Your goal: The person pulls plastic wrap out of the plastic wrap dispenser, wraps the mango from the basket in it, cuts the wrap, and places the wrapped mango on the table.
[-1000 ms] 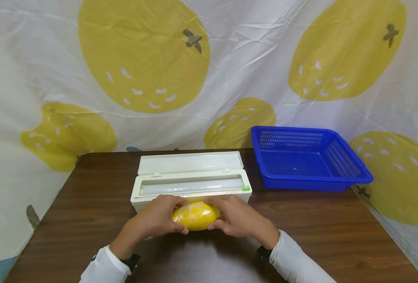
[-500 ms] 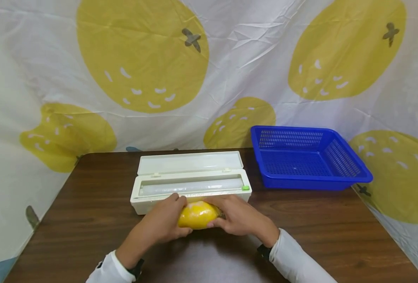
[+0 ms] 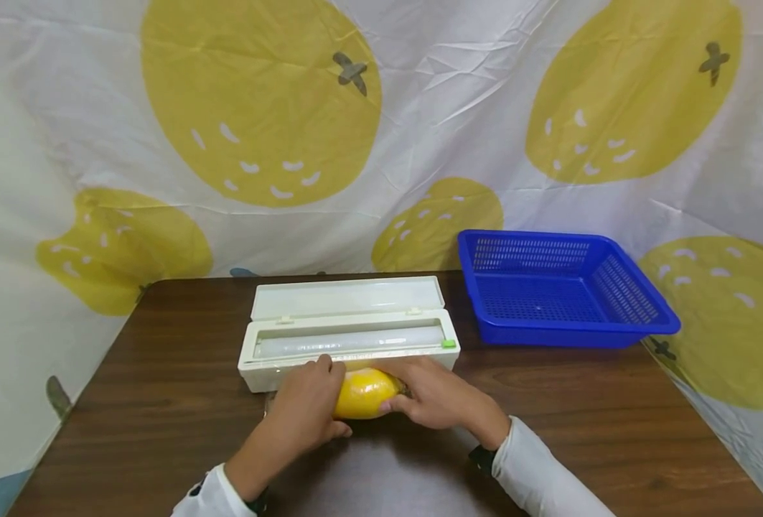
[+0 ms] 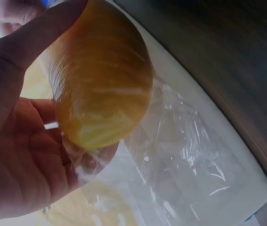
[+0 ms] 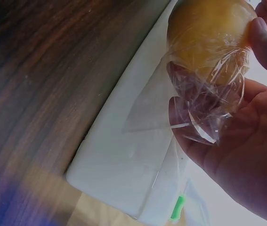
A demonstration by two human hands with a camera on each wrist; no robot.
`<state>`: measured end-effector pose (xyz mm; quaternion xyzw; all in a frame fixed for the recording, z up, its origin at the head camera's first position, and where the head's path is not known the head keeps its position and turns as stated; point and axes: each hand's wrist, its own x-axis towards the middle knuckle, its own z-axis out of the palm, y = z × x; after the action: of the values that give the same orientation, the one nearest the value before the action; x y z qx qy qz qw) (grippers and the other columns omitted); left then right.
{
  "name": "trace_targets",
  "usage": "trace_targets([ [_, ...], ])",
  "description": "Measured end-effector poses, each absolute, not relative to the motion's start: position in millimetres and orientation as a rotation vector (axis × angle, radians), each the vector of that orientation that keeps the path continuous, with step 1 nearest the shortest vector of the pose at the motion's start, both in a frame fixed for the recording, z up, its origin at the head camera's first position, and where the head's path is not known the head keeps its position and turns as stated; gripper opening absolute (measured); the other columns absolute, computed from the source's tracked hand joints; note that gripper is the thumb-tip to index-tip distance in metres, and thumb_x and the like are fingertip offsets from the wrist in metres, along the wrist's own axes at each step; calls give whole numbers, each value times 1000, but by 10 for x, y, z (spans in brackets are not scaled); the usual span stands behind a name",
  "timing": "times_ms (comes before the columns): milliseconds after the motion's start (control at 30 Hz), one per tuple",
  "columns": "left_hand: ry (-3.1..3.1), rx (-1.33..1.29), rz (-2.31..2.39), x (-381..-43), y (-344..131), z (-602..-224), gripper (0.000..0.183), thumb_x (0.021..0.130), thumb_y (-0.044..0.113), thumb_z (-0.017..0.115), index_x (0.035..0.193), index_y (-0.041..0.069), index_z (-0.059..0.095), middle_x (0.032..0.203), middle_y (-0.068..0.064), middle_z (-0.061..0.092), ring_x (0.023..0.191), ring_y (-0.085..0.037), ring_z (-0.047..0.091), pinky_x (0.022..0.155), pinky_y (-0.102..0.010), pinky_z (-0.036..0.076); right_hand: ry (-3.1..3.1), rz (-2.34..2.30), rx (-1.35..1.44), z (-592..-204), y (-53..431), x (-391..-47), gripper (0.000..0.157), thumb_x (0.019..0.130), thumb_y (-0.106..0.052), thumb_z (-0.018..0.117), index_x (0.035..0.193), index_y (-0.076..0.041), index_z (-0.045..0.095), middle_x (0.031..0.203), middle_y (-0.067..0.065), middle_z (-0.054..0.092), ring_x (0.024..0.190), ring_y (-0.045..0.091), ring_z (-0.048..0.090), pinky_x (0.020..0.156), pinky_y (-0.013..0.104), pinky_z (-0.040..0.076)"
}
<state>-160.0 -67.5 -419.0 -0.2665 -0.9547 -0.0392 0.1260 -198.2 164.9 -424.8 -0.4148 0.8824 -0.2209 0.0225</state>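
Observation:
A yellow mango [image 3: 367, 395] with clear cling film drawn round it is held in front of the white cling film dispenser [image 3: 258, 378]. My right hand [image 3: 434, 393] grips its right end, where bunched film [image 5: 204, 103] covers the fingers in the right wrist view. At the other end is my left hand [image 3: 305, 403], thumb on the near side and fingers behind. A loose sheet of film [image 4: 185, 146] stretches from the fruit across the dispenser's front in the left wrist view. The film roll [image 3: 355, 341] lies inside the dispenser.
The dispenser's lid [image 3: 349, 299] is tipped back behind it, and a green slider [image 3: 448, 343] sits at its right end. A blue basket [image 3: 575, 336] stands at the back right of the brown wooden table [image 3: 161, 402], before a patterned cloth [image 3: 258, 244].
My left hand has shifted right along the mango, covering more of its left end, and turned a little. The mango edges slightly right. The right hand stays nearly in place.

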Motion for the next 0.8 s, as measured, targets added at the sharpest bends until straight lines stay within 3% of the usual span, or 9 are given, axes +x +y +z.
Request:
trace_targets([
  [567, -2712, -807, -3, -1667, -696, -4236, 70, 58, 47, 93, 99, 1, 60, 84, -8, 54, 60, -23, 55, 57, -38, 49, 2722, -747, -1263, -4266, 1619, -1984, 48, 94, -32, 70, 138, -18, 57, 102, -10, 64, 89, 7, 57, 86, 28, 50],
  [800, -2713, -808, -2, -1663, -685, -4256, 66, 57, 44, 93, 97, 2, 62, 82, -9, 55, 59, -24, 55, 56, -38, 50, 2772, -788, -1187, -4286, 1618, -1994, 61, 85, -44, 79, 137, -17, 62, 113, -7, 71, 87, 5, 61, 83, 26, 52],
])
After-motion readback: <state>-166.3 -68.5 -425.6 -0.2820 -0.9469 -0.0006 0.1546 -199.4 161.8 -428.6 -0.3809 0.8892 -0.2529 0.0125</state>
